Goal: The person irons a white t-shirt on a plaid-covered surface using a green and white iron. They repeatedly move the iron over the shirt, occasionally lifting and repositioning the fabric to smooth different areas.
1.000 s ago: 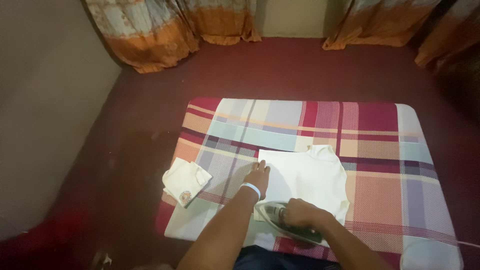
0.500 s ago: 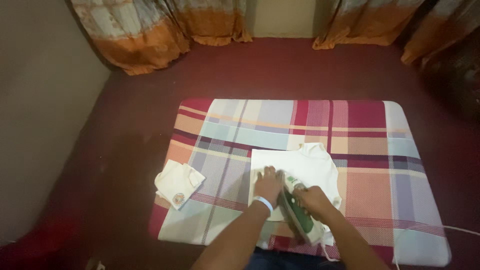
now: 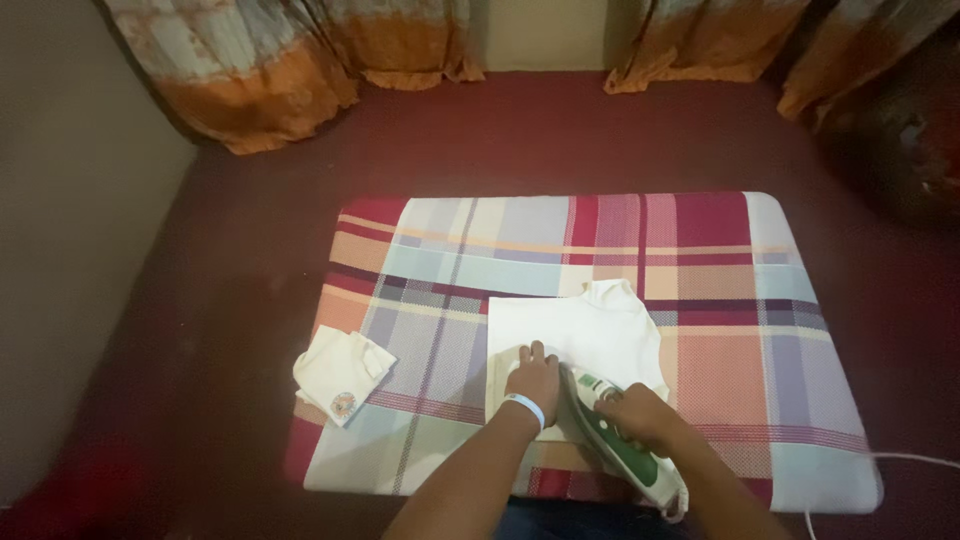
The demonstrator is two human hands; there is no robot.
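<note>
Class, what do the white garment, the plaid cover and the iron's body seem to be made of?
White garment: soft matte cloth, probably cotton; it lies limp and flat.
Plaid cover: woven fabric; the checks show a weave.
Iron: likely glossy green and white plastic, with shiny highlights.

Two white garments (image 3: 575, 335) (image 3: 335, 375), one iron (image 3: 620, 450), one checked cloth (image 3: 700, 260), two hands (image 3: 535, 378) (image 3: 640, 415)

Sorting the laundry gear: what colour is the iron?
Green and white iron, held in the right hand; head view.
</note>
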